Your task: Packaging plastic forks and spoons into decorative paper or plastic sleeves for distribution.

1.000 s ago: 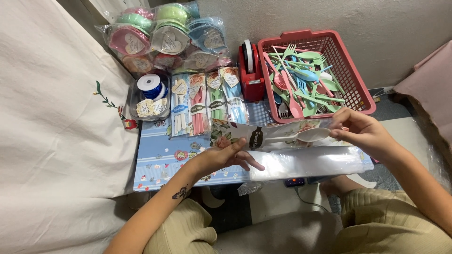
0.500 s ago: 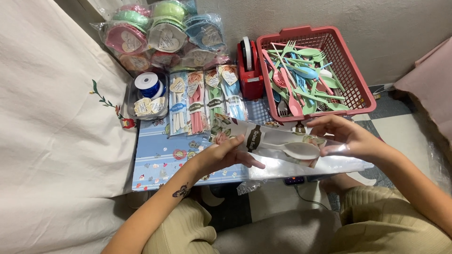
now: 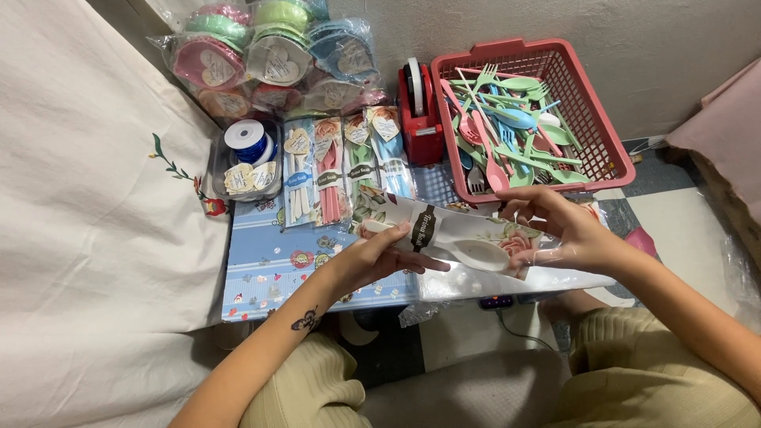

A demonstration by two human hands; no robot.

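Both hands, left and right, close lightly around a packaged white spoon set above the counter, at 7 o'clock from the red basket; light, slippery film, best gripped at its ends

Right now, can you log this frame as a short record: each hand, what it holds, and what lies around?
left hand: holds the handle end of a bagged white spoon
right hand: grips the clear bag at the spoon's bowl end
behind: red basket of loose pastel cutlery, red tape dispenser
left of it: row of packed cutlery sets, blue ribbon spool
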